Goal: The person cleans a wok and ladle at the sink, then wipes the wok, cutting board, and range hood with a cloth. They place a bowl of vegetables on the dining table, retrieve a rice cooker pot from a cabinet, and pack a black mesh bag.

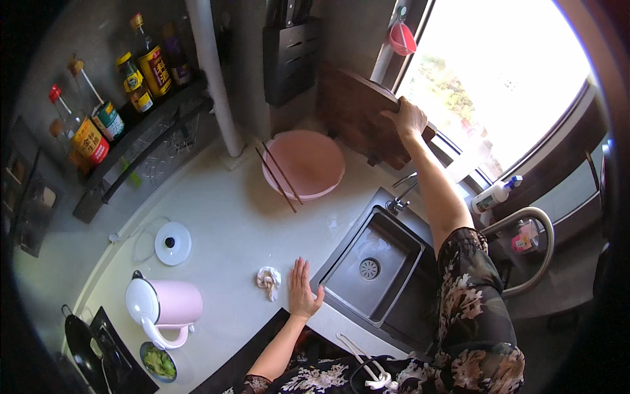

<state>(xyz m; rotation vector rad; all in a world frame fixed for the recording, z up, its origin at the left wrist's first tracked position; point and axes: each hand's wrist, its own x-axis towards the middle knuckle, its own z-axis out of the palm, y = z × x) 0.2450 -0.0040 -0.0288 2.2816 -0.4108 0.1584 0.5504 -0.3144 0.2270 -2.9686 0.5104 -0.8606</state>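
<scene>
Up by the window, my right hand (409,117) grips the top edge of a dark wooden cutting board (364,115), thumb on its near face and fingers over the edge. The board stands upright in the corner, tilted in view. My left hand (302,290) rests palm down on the pale countertop (231,236), thumb spread, holding nothing. Just left of its fingers lies a crumpled white cloth (268,282). The steel sink (371,246) is right beside that hand. In front of the board sits a pink basin (310,162) with a pair of chopsticks (280,177) across its rim.
A pink electric kettle (177,300) stands at left near a white lid (173,243) and a bowl of greens (158,362). Sauce bottles (86,135) line a wall shelf. A curved faucet (541,246) and a spray bottle (492,197) are at right. A knife rack (291,61) hangs behind.
</scene>
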